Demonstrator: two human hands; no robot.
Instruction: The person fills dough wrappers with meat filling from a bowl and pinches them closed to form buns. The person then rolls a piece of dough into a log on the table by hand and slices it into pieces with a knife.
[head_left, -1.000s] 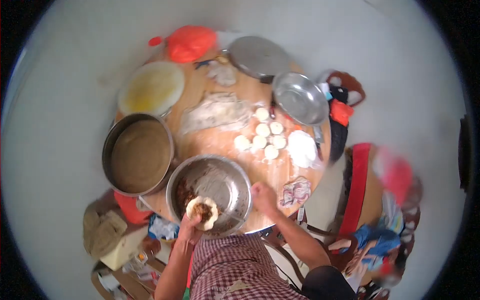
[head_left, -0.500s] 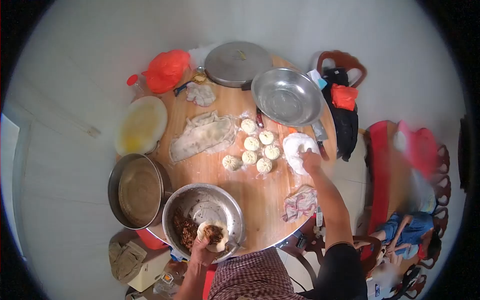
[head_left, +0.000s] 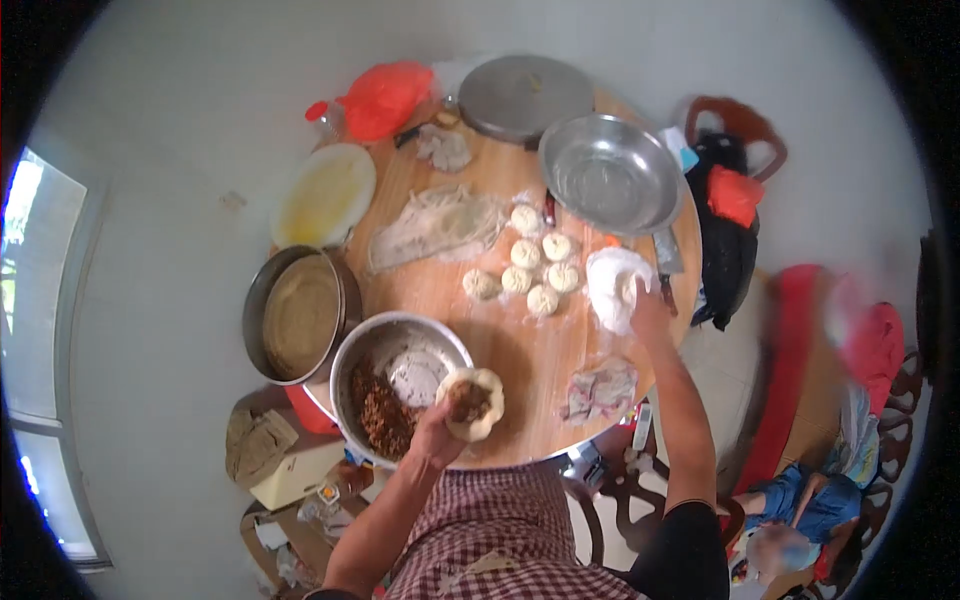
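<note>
My left hand (head_left: 436, 436) holds a round dough wrapper (head_left: 487, 424) with brown minced filling (head_left: 469, 401) in its middle. It is over the right rim of a steel bowl (head_left: 455, 345) that has more loose filling on its left side. At the table's right, my right hand (head_left: 650, 308) reaches into a white heap of flour (head_left: 608, 280); its fingertips are partly hidden there, so I cannot tell how they are closed. Several pleated buns (head_left: 523, 253) sit left of the flour. A floury cloth-like sheet (head_left: 435, 230) lies further left.
A wide steel basin (head_left: 610, 175), a round grey lid (head_left: 525, 97) and a red bag (head_left: 388, 100) stand along the back. An oval plate (head_left: 325, 195) and a deep round pan (head_left: 350, 300) are left. A cleaver (head_left: 667, 252) and a crumpled cloth (head_left: 600, 391) lie right. A person (head_left: 815, 505) sits at far right.
My left hand has lifted the filled wrapper from inside the bowl toward its right rim. My right hand stays at the flour. The camera view has shifted, so the table appears higher and further right.
</note>
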